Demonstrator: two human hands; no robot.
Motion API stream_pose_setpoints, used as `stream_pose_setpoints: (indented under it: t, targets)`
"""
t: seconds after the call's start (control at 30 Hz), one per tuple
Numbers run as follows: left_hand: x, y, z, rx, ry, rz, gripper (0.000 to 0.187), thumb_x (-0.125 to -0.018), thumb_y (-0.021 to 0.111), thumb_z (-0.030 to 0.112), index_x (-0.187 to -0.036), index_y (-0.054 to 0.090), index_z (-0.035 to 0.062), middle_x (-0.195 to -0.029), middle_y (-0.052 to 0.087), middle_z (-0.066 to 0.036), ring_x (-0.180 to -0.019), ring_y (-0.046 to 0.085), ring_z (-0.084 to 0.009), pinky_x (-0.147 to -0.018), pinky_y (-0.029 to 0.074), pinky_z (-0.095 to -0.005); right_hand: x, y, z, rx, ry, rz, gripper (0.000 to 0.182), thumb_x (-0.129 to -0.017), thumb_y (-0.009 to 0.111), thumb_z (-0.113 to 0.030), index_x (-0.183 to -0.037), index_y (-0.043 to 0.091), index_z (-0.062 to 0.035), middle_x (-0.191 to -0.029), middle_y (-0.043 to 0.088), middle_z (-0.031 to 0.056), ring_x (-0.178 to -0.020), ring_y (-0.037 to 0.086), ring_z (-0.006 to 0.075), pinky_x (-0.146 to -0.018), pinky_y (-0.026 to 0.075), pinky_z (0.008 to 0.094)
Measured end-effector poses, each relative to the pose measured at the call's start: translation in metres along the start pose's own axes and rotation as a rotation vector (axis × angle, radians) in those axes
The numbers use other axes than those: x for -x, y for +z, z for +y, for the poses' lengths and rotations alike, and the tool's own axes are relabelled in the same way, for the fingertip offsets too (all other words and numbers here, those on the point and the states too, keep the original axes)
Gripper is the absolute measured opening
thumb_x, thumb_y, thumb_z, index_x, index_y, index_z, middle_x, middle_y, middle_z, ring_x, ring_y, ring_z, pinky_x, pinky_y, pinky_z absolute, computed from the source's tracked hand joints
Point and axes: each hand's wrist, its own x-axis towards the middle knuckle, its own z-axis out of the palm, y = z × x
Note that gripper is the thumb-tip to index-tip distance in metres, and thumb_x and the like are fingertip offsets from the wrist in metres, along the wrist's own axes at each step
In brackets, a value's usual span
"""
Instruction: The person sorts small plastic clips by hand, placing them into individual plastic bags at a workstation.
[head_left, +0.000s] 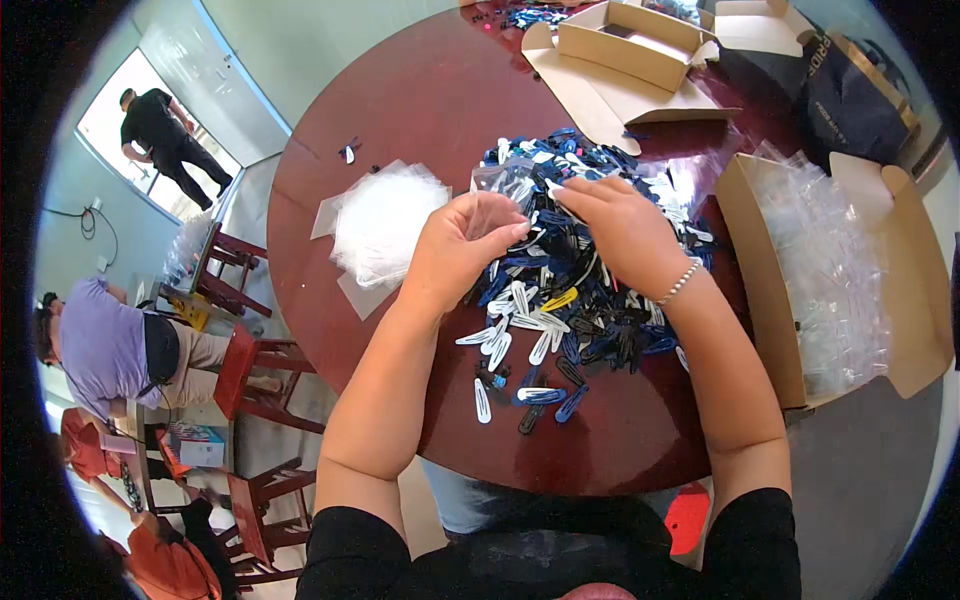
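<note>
My left hand (462,242) is curled, thumb and fingers pinching a small clear plastic bag (497,178) with dark clips showing through it. My right hand (628,235) has its fingertips together beside the bag's edge, on what looks like a hair clip (546,182); the fingers partly hide it. Under and around both hands spreads a big heap of snap hair clips (590,285), in navy, black, white and a yellow one (560,299). Several loose clips (541,396) lie at the heap's near side. A stack of clear bags (385,225) lies left of my left hand.
The round dark red table (350,110) carries an open carton (762,290) of filled clear bags at right. Cardboard boxes (630,50) and a dark paper bag (855,105) are farther back. At left are wooden stools (250,365), seated people (105,345) and a person in the doorway (160,140).
</note>
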Motion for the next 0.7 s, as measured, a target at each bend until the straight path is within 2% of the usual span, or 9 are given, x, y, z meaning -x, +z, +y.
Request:
stream_pose_setpoints:
  t: [0.03,0.17,0.27,0.37,0.43,0.53,0.6,0.67,0.7]
  targets:
    - [0.0,0.001,0.0,-0.009,-0.003,0.008,0.029,-0.083,0.073,0.006,-0.108,0.06,-0.0004,-0.101,0.067,-0.008,-0.095,0.063,-0.0136,-0.083,0.05,-0.0265,0.001,0.003,-0.002,0.043,0.004,-0.075,0.031,-0.086,0.055,-0.001,-0.114,0.064,-0.0078,-0.112,0.066,0.0095,-0.101,0.06,0.0284,-0.088,0.05,0.0373]
    - [0.001,0.002,0.001,-0.011,-0.022,0.004,0.029,-0.083,0.073,0.006,-0.108,0.06,-0.0003,-0.102,0.067,-0.008,-0.094,0.063,-0.0137,-0.083,0.05,-0.0266,0.003,0.005,0.005,0.024,0.096,-0.085,0.025,-0.081,0.061,-0.002,-0.105,0.066,-0.0066,-0.103,0.065,0.0085,-0.096,0.059,0.0291,-0.084,0.05,0.0386]
    - [0.001,0.003,0.002,-0.044,-0.032,0.008,0.028,-0.083,0.073,0.006,-0.107,0.06,-0.0001,-0.102,0.067,-0.008,-0.094,0.063,-0.0137,-0.082,0.05,-0.0265,0.004,0.001,0.005,0.001,0.15,0.0,0.02,-0.079,0.064,-0.003,-0.099,0.066,-0.0055,-0.097,0.063,0.0101,-0.093,0.059,0.0302,-0.082,0.05,0.0396]
    - [0.001,0.003,0.003,-0.055,-0.054,0.022,0.028,-0.083,0.073,0.006,-0.107,0.06,-0.0006,-0.103,0.067,-0.008,-0.096,0.063,-0.0141,-0.084,0.05,-0.0275,0.003,-0.001,0.006,-0.083,0.148,0.066,0.017,-0.081,0.064,-0.003,-0.098,0.066,-0.0048,-0.095,0.062,0.0114,-0.088,0.06,0.031,-0.078,0.05,0.0386]
    - [0.001,0.002,-0.003,-0.031,0.036,0.023,0.024,-0.085,0.071,0.01,-0.106,0.063,0.0044,-0.098,0.07,-0.007,-0.088,0.065,-0.0123,-0.071,0.05,-0.0244,0.002,-0.006,0.004,-0.149,0.148,0.055,0.016,-0.082,0.064,-0.004,-0.097,0.066,-0.0045,-0.094,0.061,0.0119,-0.086,0.06,0.0314,-0.076,0.05,0.0383]
    - [0.0,-0.001,-0.004,-0.03,0.059,0.013,0.024,-0.085,0.071,0.01,-0.107,0.063,0.0041,-0.099,0.07,-0.007,-0.088,0.065,-0.0125,-0.072,0.05,-0.0243,-0.002,-0.009,-0.005,-0.215,0.157,0.025,0.013,-0.085,0.063,-0.004,-0.097,0.066,-0.0025,-0.092,0.061,0.0126,-0.08,0.062,0.0322,-0.072,0.05,0.0371]
    - [0.002,0.0,-0.001,-0.011,0.061,0.032,0.024,-0.085,0.071,0.01,-0.106,0.062,0.0036,-0.099,0.07,-0.007,-0.088,0.065,-0.0124,-0.072,0.05,-0.0243,-0.002,-0.003,-0.009,-0.274,0.057,0.035,0.013,-0.085,0.064,-0.003,-0.097,0.067,-0.0009,-0.091,0.062,0.013,-0.081,0.063,0.0313,-0.072,0.051,0.0372]
    - [0.001,0.0,0.003,0.01,-0.002,0.004,0.03,-0.083,0.073,0.006,-0.108,0.06,-0.004,-0.105,0.066,-0.009,-0.1,0.062,-0.0152,-0.09,0.05,-0.0291,-0.003,-0.001,-0.02,-0.312,0.004,-0.014,0.013,-0.086,0.063,-0.002,-0.098,0.067,0.0,-0.092,0.062,0.0139,-0.082,0.063,0.0306,-0.073,0.051,0.0359]
    - [0.001,-0.001,0.003,0.014,0.0,0.012,0.03,-0.083,0.073,0.006,-0.108,0.06,-0.004,-0.105,0.066,-0.009,-0.1,0.062,-0.0152,-0.09,0.05,-0.0291,-0.003,0.001,-0.025,-0.341,-0.024,-0.033,0.013,-0.086,0.062,-0.002,-0.098,0.067,-0.0001,-0.092,0.062,0.0141,-0.082,0.063,0.0306,-0.073,0.051,0.0355]
